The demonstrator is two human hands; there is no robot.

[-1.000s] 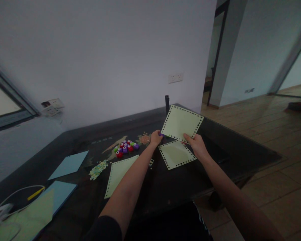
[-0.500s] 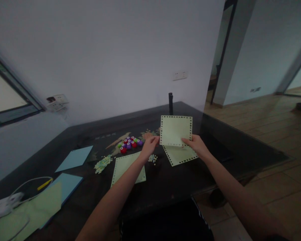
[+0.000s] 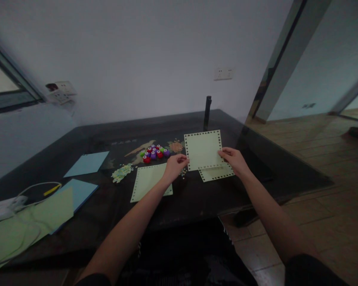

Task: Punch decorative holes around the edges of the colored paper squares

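Observation:
Raised above the table is a square sheet of pale green paper with a row of small punched shapes along its edges. My left hand pinches its left edge near the lower corner, and my right hand grips its right edge. Partly covered below it lies a second punched sheet. Left of that, another punched sheet rests on the table, partly behind my left forearm. Several small red, purple and green craft punches stand grouped behind it.
A heap of tiny paper cut-outs lies left of the sheets on the dark table. Farther left are blue paper, green paper, a yellow-handled tool and a white power strip. A black upright post stands at the back.
The held sheet has turned slightly and shifted a little left over the lower sheet. My right fingers have moved up along its right edge, and my left hand now pinches its left edge. The view has tilted.

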